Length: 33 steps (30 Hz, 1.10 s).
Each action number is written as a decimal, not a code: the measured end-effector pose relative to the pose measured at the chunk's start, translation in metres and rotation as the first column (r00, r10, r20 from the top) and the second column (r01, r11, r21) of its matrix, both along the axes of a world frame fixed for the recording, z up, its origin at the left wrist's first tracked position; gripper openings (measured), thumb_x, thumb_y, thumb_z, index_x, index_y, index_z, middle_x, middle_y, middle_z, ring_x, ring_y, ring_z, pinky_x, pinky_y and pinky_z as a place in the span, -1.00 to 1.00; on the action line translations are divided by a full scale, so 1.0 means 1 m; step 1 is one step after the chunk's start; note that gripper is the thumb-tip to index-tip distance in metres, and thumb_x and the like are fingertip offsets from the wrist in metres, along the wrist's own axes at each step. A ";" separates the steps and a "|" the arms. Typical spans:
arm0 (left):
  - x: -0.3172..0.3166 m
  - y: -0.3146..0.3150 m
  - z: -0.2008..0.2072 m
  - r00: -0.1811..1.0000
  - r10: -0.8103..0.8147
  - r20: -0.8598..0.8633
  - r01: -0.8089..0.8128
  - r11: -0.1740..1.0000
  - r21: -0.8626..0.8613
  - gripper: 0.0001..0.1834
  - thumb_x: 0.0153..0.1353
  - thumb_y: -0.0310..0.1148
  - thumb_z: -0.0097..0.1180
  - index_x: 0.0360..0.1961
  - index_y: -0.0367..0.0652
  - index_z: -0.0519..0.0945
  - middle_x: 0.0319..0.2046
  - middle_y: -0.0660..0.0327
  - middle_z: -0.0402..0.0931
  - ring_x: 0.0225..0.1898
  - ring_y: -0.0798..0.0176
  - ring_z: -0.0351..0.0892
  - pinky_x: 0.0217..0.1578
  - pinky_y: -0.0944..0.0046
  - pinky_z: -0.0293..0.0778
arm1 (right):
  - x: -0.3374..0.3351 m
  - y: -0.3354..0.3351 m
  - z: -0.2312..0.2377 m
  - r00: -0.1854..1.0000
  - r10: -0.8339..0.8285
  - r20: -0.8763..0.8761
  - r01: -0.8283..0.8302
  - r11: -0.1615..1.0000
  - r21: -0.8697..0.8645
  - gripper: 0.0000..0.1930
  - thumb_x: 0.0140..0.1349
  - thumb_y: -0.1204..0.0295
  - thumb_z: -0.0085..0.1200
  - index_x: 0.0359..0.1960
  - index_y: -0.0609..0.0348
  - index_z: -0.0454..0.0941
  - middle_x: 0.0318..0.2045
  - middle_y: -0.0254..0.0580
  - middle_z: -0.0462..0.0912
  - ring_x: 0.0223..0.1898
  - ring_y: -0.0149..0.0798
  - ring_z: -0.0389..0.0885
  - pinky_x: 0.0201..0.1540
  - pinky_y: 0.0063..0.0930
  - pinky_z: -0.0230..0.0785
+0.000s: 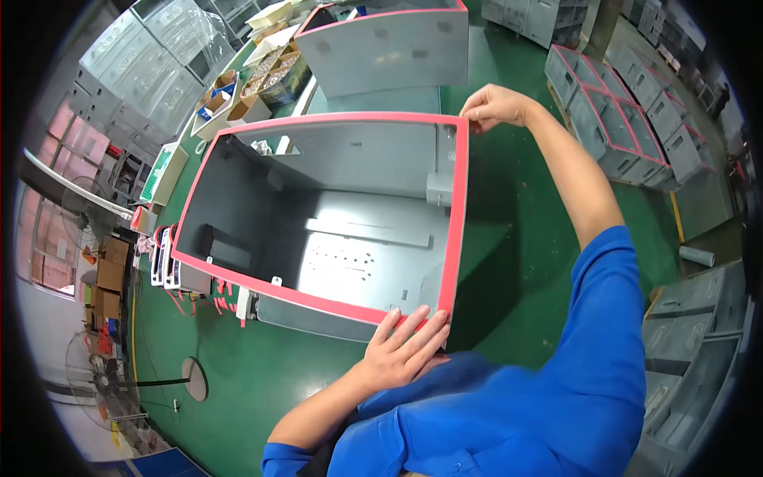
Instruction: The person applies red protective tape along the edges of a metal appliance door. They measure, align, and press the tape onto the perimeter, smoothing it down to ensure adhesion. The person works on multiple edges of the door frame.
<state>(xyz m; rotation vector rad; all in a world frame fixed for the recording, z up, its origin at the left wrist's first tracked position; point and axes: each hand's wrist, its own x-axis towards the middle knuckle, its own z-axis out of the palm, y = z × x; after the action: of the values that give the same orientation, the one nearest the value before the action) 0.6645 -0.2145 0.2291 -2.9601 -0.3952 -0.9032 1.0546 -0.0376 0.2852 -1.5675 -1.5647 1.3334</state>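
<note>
In front of me a grey sheet-metal cabinet [373, 208] lies with its open side up. A flat pink strip [455, 222] runs round its rim. My left hand [405, 346] rests on the near right corner, fingers stretched out flat over the strip. At the far right corner, my right hand [497, 107] is closed, its thumb and fingers pinched together at the rim's outer edge. What those fingers hold, if anything, is too small to make out. Inside the cabinet are a bright back panel with small holes, a rail and a small box on the right wall.
Beyond stands another pink-edged grey cabinet [381, 48]. Boxes of small parts [278, 75] sit on a bench at the far left. Pink-edged cabinets [608, 119] stand at the far right, grey cabinets [687, 318] nearer right. Left are a pedestal fan [103, 381] and cartons [111, 274].
</note>
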 end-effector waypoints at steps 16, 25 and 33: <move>-0.060 0.029 0.002 0.915 -0.332 0.229 0.383 0.895 -0.231 -0.45 -0.20 -0.25 0.27 -0.11 -0.22 0.49 -0.03 0.06 0.38 0.09 -0.01 0.29 0.10 -0.02 0.20 | -0.231 -0.239 -0.029 0.829 -0.336 0.447 -0.176 0.603 0.778 -0.58 0.21 0.33 -0.17 0.01 0.40 0.33 0.07 0.13 0.32 0.16 0.04 0.24 0.20 -0.15 0.05; -0.222 0.119 -0.004 0.943 -0.097 0.318 0.154 0.975 -0.158 -0.56 -0.02 -0.46 0.09 -0.05 -0.34 0.40 -0.01 -0.12 0.32 0.08 -0.21 0.26 0.07 -0.10 0.19 | -0.320 -0.284 -0.017 0.563 -0.636 0.528 0.001 0.639 0.770 -0.48 0.27 0.14 -0.29 0.02 0.42 0.32 0.07 0.14 0.32 0.15 0.08 0.24 0.18 -0.14 0.07; -0.316 0.241 0.007 0.736 0.497 0.459 -0.459 0.866 -0.201 -0.55 0.24 -0.39 -0.12 0.14 -0.28 0.21 0.15 0.00 0.14 0.21 0.08 0.09 0.15 0.13 0.07 | -0.261 -0.194 -0.018 0.516 -0.498 0.697 0.226 0.864 0.450 -0.19 0.21 -0.15 -0.49 0.23 0.39 -0.11 0.26 0.14 -0.08 0.31 -0.01 -0.17 0.30 -0.28 -0.27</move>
<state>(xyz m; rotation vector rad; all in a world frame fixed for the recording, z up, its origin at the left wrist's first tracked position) 0.3488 0.0260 0.2356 -2.4149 -1.1650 -1.5720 0.7932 -0.2320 0.2676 -2.2749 -1.6286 0.0534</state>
